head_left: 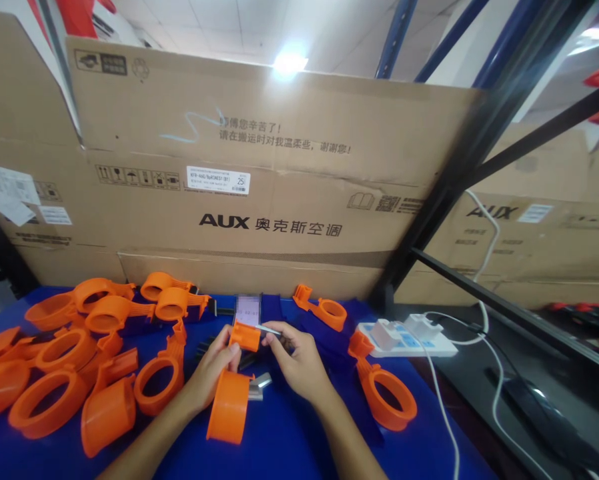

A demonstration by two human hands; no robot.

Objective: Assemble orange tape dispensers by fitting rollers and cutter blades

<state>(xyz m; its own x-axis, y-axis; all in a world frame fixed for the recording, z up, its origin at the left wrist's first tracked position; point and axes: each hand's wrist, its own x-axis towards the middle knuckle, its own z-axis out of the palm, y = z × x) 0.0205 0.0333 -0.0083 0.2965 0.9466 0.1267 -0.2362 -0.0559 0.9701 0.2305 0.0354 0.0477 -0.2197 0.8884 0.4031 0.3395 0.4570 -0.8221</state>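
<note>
My left hand [214,370] is closed around an orange plastic tape dispenser [229,407]. Its wide ring hangs toward me, and its narrow end points up between my hands. In my right hand [299,360], thumb and fingers pinch a thin grey metal strip [269,330], whose tip meets the dispenser's narrow end. Below, small silvery metal pieces [260,383] lie on the blue table cover [289,440]. Dark strips [209,348] show partly behind my left hand. Just beyond my hands lies a phone [248,310] with a lit screen.
Several orange tape dispensers [49,403] crowd the left side. Two more stand at the right, one dispenser [332,312] farther back and another dispenser [389,400] nearer. A white power strip [409,337] with cables sits at the right edge. A large cardboard sheet [279,253] walls off the back.
</note>
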